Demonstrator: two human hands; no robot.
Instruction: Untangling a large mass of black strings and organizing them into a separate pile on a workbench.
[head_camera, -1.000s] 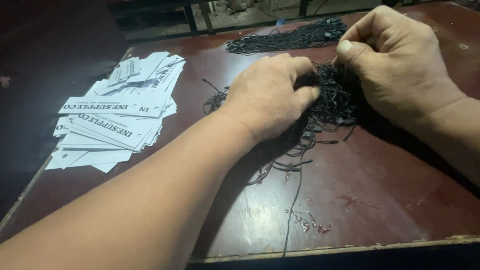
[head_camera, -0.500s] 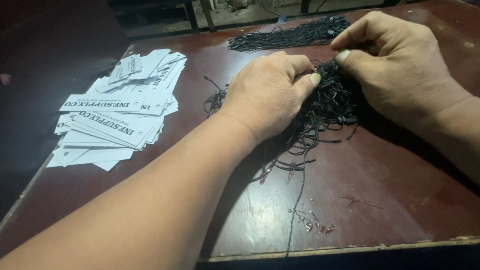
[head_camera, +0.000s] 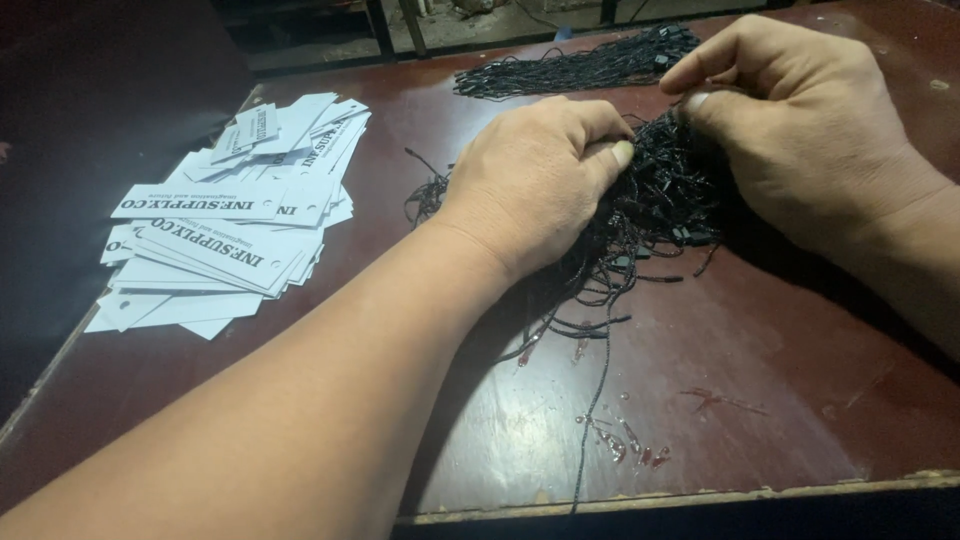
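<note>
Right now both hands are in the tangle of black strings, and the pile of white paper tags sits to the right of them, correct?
Not quite. The head view shows the left hand and right hand in the tangle of black strings, but the pile of white paper tags lies to their left, not their right.

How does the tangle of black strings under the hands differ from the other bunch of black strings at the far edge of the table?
The near tangle is a loose, knotted heap; the far bunch lies stretched out in a long row. The left hand presses on the near tangle and the right hand pinches at it; the far bunch lies untouched. Both are thin black strings.
</note>
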